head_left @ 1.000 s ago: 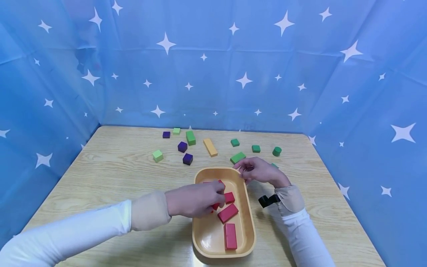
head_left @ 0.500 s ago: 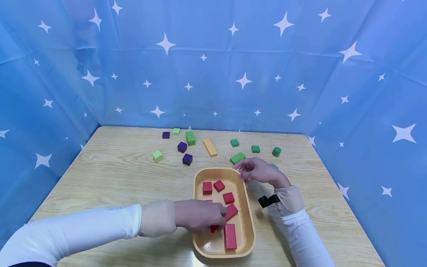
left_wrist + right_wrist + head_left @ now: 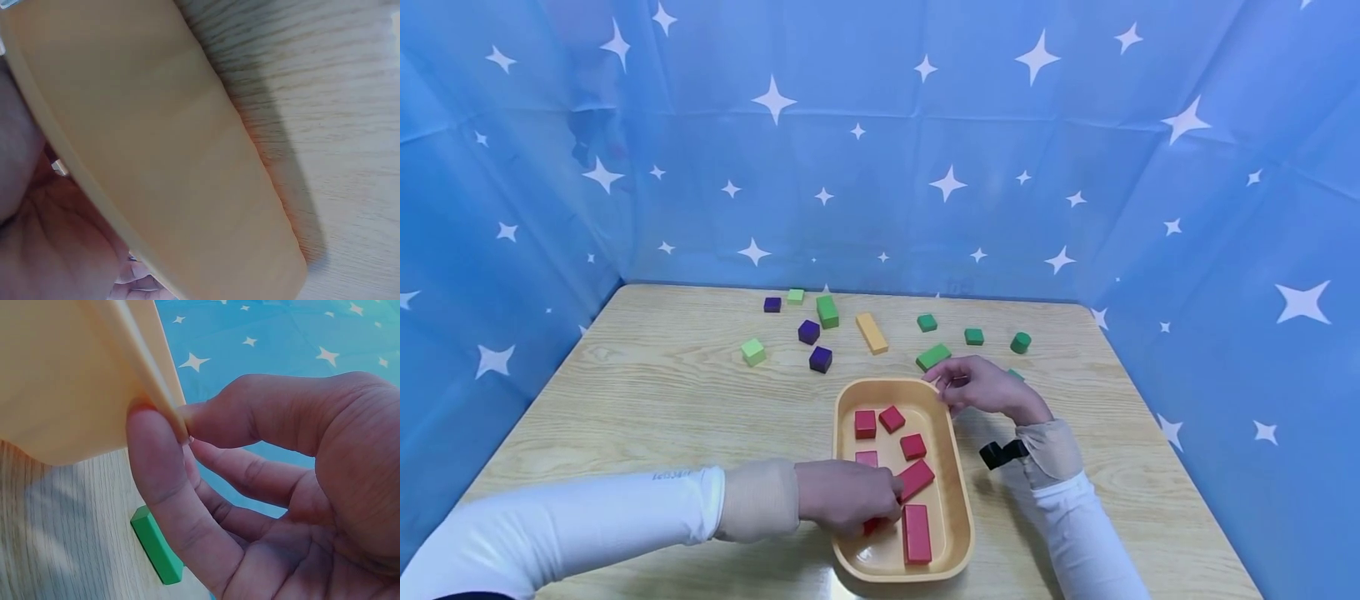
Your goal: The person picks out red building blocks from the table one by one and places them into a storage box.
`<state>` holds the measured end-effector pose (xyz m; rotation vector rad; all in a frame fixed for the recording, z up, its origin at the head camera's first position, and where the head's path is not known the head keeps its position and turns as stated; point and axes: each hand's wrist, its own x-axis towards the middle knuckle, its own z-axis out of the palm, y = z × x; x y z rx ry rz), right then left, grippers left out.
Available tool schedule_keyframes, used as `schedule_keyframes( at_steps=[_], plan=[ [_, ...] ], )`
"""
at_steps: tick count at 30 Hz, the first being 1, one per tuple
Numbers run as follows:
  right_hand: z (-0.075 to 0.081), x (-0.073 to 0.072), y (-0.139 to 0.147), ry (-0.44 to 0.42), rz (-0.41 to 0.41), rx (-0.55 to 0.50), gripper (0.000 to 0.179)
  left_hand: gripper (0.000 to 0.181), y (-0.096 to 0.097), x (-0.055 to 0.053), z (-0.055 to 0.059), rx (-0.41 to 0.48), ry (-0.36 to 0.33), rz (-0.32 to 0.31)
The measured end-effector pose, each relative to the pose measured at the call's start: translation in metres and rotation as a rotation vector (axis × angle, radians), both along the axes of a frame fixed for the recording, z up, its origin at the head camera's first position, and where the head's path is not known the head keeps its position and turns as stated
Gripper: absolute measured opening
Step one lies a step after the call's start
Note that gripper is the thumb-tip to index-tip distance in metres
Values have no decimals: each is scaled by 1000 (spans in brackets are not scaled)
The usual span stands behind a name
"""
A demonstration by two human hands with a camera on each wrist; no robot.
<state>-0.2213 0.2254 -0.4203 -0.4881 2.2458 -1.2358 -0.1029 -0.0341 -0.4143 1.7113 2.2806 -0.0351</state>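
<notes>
My left hand [image 3: 850, 493] reaches over the near-left side of a tan plastic bin [image 3: 964, 533]. Its fingers curl down on a red block [image 3: 872, 526], which the hand mostly hides. Other red blocks lie around it in the bin: a long one [image 3: 916, 533] to its right, a tilted one [image 3: 916, 480] by the fingertips, and smaller ones [image 3: 865, 424] farther back. In the left wrist view the bin wall [image 3: 156, 137] covers most of that hand's fingers. At the far right corner my right hand [image 3: 985, 387] pinches the bin's rim between thumb and finger.
Behind the bin lie a green block [image 3: 933, 357], a yellow-orange block [image 3: 872, 332], purple blocks [image 3: 821, 359] and light green blocks [image 3: 753, 352]. A green cylinder [image 3: 1020, 342] stands farther right. A blue star-patterned curtain [image 3: 880, 150] borders the wooden table [image 3: 685, 400].
My left hand has moved toward the near end of the bin with a red block, uncovering the red blocks at the far end. The right hand stays at the rim.
</notes>
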Motion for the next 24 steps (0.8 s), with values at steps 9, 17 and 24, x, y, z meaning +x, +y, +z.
schedule_keyframes(
  at_steps=[9, 17, 24],
  plan=[
    [0, 3, 1, -4, -7, -2, 33, 16, -8, -5, 3, 78, -100, 88],
    [3, 5, 1, 61, -9, 25, 33, 30, -35, -19, 19, 379, -113, 274],
    [-1, 8, 11, 262, -43, 97, 45, 61, -72, -40, 24, 629, 48, 520]
  ],
)
